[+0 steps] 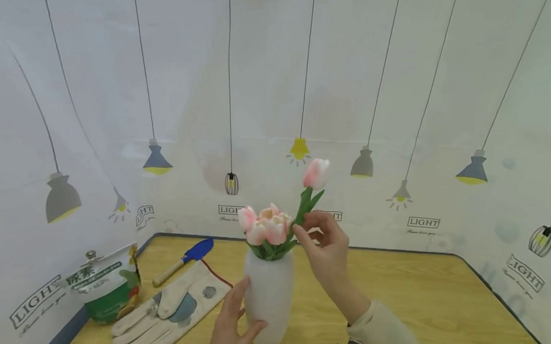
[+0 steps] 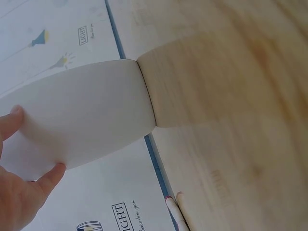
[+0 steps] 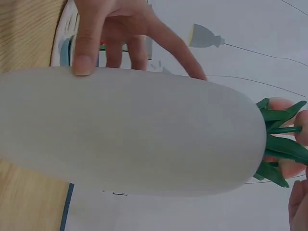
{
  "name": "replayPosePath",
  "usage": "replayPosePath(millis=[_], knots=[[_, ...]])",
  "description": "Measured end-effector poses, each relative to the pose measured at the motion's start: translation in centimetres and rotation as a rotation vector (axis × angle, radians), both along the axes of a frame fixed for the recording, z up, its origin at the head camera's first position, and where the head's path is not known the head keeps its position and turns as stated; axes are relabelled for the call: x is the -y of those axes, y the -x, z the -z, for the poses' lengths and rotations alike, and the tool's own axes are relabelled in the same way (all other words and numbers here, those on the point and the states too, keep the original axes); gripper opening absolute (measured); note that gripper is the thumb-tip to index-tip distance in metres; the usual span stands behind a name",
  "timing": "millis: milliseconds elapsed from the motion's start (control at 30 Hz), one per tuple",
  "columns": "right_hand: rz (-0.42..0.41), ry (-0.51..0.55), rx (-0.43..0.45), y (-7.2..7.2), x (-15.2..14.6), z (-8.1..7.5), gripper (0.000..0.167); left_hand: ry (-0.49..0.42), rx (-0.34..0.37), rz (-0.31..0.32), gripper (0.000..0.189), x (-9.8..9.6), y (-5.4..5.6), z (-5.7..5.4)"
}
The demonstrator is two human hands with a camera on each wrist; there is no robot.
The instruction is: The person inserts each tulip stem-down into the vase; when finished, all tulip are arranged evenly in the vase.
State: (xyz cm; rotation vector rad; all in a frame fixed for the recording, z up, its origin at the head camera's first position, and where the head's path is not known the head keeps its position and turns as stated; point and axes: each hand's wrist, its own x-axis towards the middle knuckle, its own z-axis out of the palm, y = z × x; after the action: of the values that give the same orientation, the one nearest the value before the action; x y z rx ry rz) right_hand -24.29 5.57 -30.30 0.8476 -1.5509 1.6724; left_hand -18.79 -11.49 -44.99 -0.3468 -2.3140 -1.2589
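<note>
A tall white vase (image 1: 267,301) stands upright on the table, holding a bunch of pink-and-white tulips (image 1: 272,226) with green leaves. My left hand (image 1: 237,318) steadies it from the left, thumb and fingertips spread against its side; the thumb (image 3: 83,65) overlaps the vase wall in the right wrist view. Above the vase's right rim, my right hand (image 1: 325,245) pinches one tulip (image 1: 316,174) by its leafy stem. That bloom rises higher than the others and leans right. The stem's lower end is hidden among the leaves.
Left of the vase lies a pale work glove (image 1: 193,305) with grey-blue patches. Behind it rests a small blue trowel (image 1: 198,250) with a wooden handle. A green-and-white bag (image 1: 106,288) stands at the far left. A lamp-printed backdrop (image 1: 270,88) borders the wooden table (image 1: 405,288).
</note>
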Motion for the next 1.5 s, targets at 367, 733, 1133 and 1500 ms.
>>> replayPosePath(millis=[367,733,1133,1500], knots=[[0.016,-0.149,0.105,-0.2,0.2,4.6,0.027,0.013,0.023,-0.005,0.087,0.2,0.0,-0.2],[0.120,-0.111,0.016,-0.8,0.8,1.3,0.011,0.015,0.023,-0.003,0.086,0.3,0.0,-0.3],[0.131,-0.186,0.090,-0.5,1.1,2.2,0.010,0.024,0.006,-0.012,0.088,0.4,-0.3,-0.1],[0.220,-0.260,0.051,-2.8,1.2,2.7,0.013,0.020,0.036,0.007,0.086,0.1,0.0,-0.4]])
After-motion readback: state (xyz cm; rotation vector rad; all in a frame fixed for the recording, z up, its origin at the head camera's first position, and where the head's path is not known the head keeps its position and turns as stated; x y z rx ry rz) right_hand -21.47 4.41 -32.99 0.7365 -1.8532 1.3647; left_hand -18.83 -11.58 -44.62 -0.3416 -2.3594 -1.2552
